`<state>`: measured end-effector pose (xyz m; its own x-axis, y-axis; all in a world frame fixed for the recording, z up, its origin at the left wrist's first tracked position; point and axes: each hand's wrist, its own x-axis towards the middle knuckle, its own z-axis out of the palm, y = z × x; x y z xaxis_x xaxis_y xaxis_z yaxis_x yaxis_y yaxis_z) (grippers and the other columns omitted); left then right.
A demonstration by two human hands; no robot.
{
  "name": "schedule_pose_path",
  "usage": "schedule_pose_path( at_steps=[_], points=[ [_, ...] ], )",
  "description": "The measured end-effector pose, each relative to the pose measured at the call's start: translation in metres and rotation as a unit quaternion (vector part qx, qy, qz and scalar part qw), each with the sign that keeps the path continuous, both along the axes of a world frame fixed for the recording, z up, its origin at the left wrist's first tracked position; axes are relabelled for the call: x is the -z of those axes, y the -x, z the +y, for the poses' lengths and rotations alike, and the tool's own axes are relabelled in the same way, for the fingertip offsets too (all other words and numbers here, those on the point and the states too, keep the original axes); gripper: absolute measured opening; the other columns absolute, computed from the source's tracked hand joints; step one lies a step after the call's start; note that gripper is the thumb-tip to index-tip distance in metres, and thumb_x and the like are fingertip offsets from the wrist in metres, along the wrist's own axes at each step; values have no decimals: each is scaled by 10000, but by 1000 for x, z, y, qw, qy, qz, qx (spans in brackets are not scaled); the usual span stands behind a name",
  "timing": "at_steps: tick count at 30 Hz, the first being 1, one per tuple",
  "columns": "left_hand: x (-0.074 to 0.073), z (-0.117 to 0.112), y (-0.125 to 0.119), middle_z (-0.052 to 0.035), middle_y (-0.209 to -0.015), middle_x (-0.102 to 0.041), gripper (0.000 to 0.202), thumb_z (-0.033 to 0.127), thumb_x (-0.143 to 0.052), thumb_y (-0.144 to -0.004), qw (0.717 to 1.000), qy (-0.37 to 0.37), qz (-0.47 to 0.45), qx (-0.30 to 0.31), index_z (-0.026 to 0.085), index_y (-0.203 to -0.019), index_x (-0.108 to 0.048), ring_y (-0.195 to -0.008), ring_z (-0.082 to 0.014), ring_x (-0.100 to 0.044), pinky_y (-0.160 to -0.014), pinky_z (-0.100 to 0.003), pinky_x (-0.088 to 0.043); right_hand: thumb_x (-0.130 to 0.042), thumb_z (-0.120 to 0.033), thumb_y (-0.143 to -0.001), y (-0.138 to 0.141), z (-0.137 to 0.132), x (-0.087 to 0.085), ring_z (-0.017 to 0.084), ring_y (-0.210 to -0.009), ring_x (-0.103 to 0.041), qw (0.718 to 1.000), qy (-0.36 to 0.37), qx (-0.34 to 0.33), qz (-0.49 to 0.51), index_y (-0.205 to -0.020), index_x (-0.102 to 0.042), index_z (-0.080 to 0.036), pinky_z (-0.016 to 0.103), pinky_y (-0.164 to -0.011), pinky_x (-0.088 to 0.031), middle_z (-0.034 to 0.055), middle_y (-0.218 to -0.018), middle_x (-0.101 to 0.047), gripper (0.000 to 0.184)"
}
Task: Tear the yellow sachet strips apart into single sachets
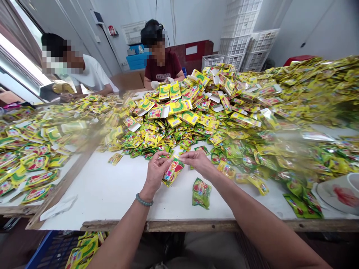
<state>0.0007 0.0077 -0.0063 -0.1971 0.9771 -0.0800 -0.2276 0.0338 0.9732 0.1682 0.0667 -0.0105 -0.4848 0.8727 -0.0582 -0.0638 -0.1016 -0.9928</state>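
Observation:
Between my two hands is a small yellow and green printed candy box (173, 172), tilted over the white tabletop. My left hand (157, 170) pinches its upper left edge between thumb and fingers; a beaded bracelet is on that wrist. My right hand (199, 161) has its thumb and fingertips closed at the box's upper right corner. Whether the box's top end is open cannot be made out. Just below my right hand lies a green candy packet (201, 193) on the table. A large heap of yellow boxes (179, 106) and green packets rises right behind my hands.
A wooden strip (67, 175) divides off more boxes at left. A white cup (340, 192) stands at right by green packets. Below the front edge sits a blue crate (46, 248) of boxes. Two people sit across the table; white crates (235, 41) are stacked behind.

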Motion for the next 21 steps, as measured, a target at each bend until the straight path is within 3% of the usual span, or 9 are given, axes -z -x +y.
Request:
schedule_pose_path(
  at_steps=[4,9,13,18,21],
  points=[
    [1,0,3,37,-622,-661,482,378,-828,-614,1000,7,-21,-21,187,-949,-539,-503,-117,-605,-506,-215,-466,-690,-405,-731,1,-8,-5,208,-853,-659,999,-43,-33,2,-891,-781,-204,336,-804,-492,39,-872,-749,272],
    [0,3,5,38,-622,-651,482,363,-838,-594,996,13,-60,-68,175,-926,-544,-493,-102,-579,-490,-206,-456,-612,-376,-815,14,-26,-6,221,-939,-626,980,-184,50,-58,-987,-768,-243,362,-859,-465,47,-978,-736,267],
    [-1,1,4,54,-581,-622,487,351,-832,-606,998,14,-66,-17,179,-956,-542,-466,-95,-553,-479,-196,-432,-545,-381,-876,20,-30,-8,222,-970,-617,973,-199,85,-84,-1086,-734,-259,347,-821,-479,49,-1041,-721,308],
    [-3,-3,1,69,-551,-598,582,360,-834,-591,999,17,-47,11,195,-1043,-505,-460,-105,-543,-478,-194,-408,-540,-415,-880,19,-29,-15,228,-1106,-582,968,-230,13,-104,-1130,-712,-273,403,-985,-423,46,-1141,-704,335],
    [-22,-10,11,48,-568,-614,611,426,-823,-577,999,42,18,9,193,-1050,-514,-476,-129,-558,-483,-213,-406,-516,-462,-886,9,-23,-18,232,-1114,-586,969,-216,-53,-103,-1157,-695,-261,402,-965,-436,51,-1198,-683,382]
  ],
)
